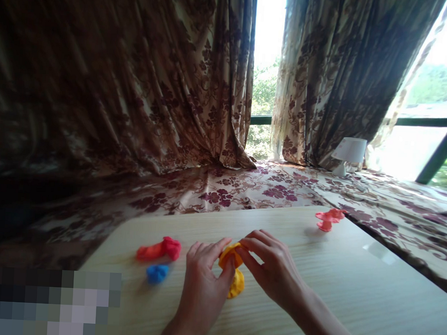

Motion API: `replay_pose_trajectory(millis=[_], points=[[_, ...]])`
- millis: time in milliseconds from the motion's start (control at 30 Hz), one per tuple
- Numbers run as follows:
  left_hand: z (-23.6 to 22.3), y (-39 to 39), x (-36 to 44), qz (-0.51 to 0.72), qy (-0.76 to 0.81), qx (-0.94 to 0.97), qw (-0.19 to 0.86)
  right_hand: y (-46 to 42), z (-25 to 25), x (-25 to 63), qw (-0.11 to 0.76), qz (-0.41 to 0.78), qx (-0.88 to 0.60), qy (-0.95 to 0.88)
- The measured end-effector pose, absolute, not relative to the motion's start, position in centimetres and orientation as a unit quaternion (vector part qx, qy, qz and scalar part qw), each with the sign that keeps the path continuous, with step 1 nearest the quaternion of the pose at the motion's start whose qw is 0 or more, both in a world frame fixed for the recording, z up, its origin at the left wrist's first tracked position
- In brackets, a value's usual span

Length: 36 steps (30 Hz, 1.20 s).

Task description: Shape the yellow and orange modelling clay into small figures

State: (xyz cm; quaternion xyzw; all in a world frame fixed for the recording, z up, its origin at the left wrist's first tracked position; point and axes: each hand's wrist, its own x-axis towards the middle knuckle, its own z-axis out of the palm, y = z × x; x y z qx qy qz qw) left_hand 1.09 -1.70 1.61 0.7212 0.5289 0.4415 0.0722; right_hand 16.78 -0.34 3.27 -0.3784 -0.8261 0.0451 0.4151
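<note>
Floral curtains (198, 76) behind pale desk (283, 315); left hand (206, 276) and right hand (274, 265) over it; red-orange roll (159, 249) at left, coral piece (326, 219) far right; yellow piece (226, 253) in both hands' narrow grip, hollow or not unclear; yellow lump (237, 285) just below, blue lump (157, 274) beside roll

Both hands up over the table (374, 300), short of its far edge, fingertips close together. Left hand (207, 276): pinching, thumb angled inward. Right hand (274, 265): index and thumb point left, pinching. Right forearm (321, 312) slanted, bare.
</note>
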Motion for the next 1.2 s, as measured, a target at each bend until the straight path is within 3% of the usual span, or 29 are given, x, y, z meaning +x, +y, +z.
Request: replay_pose_trajectory(millis=[600, 800, 1200], points=[[1.97, -1.56, 0.83, 0.454, 0.545, 0.699, 0.094, -0.60, 3.27, 16.45, 0.460, 0.043, -0.355, -0.813], [2.06, -1.70, 1.00, 0.490, 0.539, 0.665, 0.164, -0.48, 2.96, 16.48, 0.399, 0.060, -0.392, -0.827], [2.16, -2.19, 1.42, 0.466, 0.529, 0.697, 0.131, -0.60, 3.07, 16.52, 0.371, 0.056, -0.396, -0.838]])
